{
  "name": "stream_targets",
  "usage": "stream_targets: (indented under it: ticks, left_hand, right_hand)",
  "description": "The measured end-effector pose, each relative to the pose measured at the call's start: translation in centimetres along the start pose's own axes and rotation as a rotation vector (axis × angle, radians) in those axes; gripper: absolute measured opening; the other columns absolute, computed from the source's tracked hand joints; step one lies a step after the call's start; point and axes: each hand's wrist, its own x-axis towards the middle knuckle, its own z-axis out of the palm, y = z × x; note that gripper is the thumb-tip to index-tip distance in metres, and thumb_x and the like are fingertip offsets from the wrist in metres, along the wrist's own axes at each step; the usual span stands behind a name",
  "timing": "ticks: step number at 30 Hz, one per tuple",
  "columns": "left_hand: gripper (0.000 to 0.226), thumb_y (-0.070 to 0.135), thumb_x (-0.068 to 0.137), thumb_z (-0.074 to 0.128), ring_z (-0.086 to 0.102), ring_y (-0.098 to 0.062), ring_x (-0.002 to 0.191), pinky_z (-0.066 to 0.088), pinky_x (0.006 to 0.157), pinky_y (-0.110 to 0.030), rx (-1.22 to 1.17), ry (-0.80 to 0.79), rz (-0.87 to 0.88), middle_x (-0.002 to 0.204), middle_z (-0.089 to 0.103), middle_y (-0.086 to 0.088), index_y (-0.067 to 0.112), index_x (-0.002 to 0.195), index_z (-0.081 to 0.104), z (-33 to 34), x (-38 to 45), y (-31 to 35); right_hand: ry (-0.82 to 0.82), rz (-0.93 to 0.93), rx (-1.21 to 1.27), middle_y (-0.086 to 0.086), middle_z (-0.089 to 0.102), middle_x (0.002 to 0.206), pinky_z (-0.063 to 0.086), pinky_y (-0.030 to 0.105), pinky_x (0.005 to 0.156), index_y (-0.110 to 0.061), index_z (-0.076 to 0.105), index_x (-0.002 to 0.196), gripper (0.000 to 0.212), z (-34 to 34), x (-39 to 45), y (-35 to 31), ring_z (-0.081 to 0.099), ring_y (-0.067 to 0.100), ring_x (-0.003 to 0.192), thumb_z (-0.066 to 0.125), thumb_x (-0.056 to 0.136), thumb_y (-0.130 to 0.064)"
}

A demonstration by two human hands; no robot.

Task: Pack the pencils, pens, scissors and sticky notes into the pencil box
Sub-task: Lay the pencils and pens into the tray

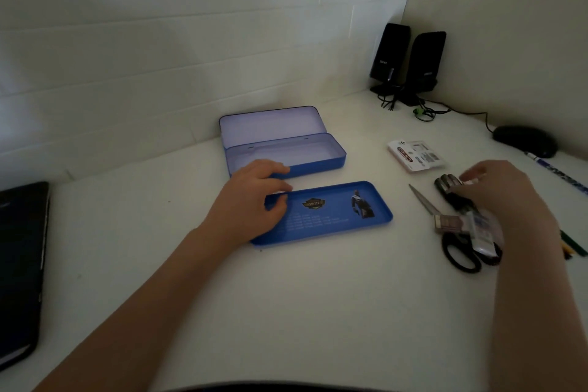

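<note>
— Dim in here, isn't it?
— Yes, soft light from upper left; faint shadows on the worktop [286, 296]. The right hand [509, 197] is motion-blurred, and edges bow.

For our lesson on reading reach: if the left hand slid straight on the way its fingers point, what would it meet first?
The left hand points right; its upper fingers already touch the pencil box, its lower ones the blue tray. It would probably slide along these; depth is unclear.
</note>
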Motion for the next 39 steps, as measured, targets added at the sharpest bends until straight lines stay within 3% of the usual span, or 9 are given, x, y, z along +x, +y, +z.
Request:
stream_targets:
  ticks: [4,6,9,12,17,23,27,31,39]
  left_hand:
    - [0.025,0.02,0.08,0.054,0.056,-0.022,0.111,0.043,0.096,-0.036,0.03,0.01,-0.047,0.118,0.064,-0.006,0.011,0.092,0.074,0.1,-0.1,-0.5]
    - [0.019,0.009,0.079,0.06,0.055,-0.023,0.111,0.041,0.097,-0.035,0.023,0.018,-0.064,0.118,0.063,-0.007,0.011,0.091,0.074,0.3,0.0,-0.7]
    - [0.025,-0.005,0.075,0.06,0.056,-0.027,0.108,0.037,0.095,-0.03,0.012,0.028,-0.074,0.114,0.065,-0.009,0.01,0.089,0.075,0.7,0.2,-1.1]
    - [0.031,-0.002,0.076,0.052,0.055,-0.027,0.108,0.034,0.095,-0.03,-0.013,0.024,-0.088,0.114,0.065,-0.008,0.012,0.093,0.075,0.9,0.4,-1.2]
    - [0.038,0.004,0.076,0.045,0.054,-0.028,0.112,0.035,0.099,-0.035,-0.028,0.0,-0.097,0.116,0.065,-0.007,0.016,0.098,0.074,1.1,0.3,-1.4]
    - [0.039,0.006,0.075,0.046,0.054,-0.026,0.11,0.033,0.096,-0.031,-0.054,-0.014,-0.053,0.114,0.067,-0.005,0.022,0.097,0.074,1.3,0.5,-0.8]
    - [0.036,0.002,0.079,0.051,0.053,-0.024,0.111,0.03,0.096,-0.028,-0.075,-0.023,-0.035,0.115,0.065,-0.005,0.022,0.099,0.074,1.4,0.4,-0.8]
    - [0.031,-0.004,0.081,0.058,0.055,-0.021,0.106,0.03,0.092,-0.024,-0.11,0.02,-0.047,0.11,0.066,-0.005,0.018,0.096,0.074,1.4,0.3,-0.4]
    - [0.028,-0.001,0.086,0.055,0.047,-0.007,0.101,0.031,0.085,-0.006,-0.172,0.022,-0.116,0.109,0.064,-0.001,0.016,0.098,0.073,1.5,0.1,-0.1]
  right_hand:
    - [-0.038,-0.017,0.026,0.02,0.062,0.112,0.04,0.034,0.079,-0.005,0.069,0.102,0.022,-0.3,-0.5,-0.1,0.052,0.031,0.092,0.067,0.081,-0.01]
    - [-0.056,-0.035,0.037,0.02,0.061,0.119,0.039,0.034,0.082,-0.004,0.069,0.104,0.024,-0.4,-0.8,-0.6,0.053,0.033,0.102,0.068,0.081,-0.01]
    - [-0.097,-0.061,0.051,0.02,0.062,0.112,0.04,0.036,0.082,-0.003,0.069,0.099,0.023,-0.3,-1.2,-1.2,0.048,0.025,0.089,0.07,0.08,-0.016]
    - [-0.138,-0.1,0.038,0.016,0.06,0.088,0.043,0.037,0.079,-0.005,0.07,0.089,0.02,-0.2,-1.6,-1.5,0.047,0.022,0.08,0.072,0.079,-0.022]
    - [-0.19,-0.196,0.064,0.007,0.061,0.101,0.039,0.028,0.069,-0.021,0.064,0.098,0.028,1.1,-1.1,-2.1,0.055,0.02,0.087,0.075,0.075,-0.031]
    - [-0.135,-0.248,0.188,0.007,0.061,0.107,0.045,0.032,0.076,-0.026,0.057,0.112,0.035,2.0,-0.5,-2.0,0.057,0.021,0.092,0.07,0.079,-0.029]
    - [0.252,-0.061,0.033,0.011,0.055,0.124,0.033,0.047,0.098,-0.024,0.055,0.119,0.029,1.3,0.2,-0.9,0.047,0.031,0.115,0.052,0.09,-0.022]
    - [0.177,0.202,-0.004,0.016,0.052,0.126,0.017,0.057,0.107,-0.023,0.055,0.123,0.04,1.2,1.1,0.7,0.041,0.035,0.122,0.047,0.087,-0.008]
    - [0.159,-0.03,0.246,0.012,0.061,0.12,0.044,0.041,0.094,-0.024,0.06,0.117,0.042,2.4,1.0,0.7,0.056,0.031,0.108,0.056,0.08,-0.003]
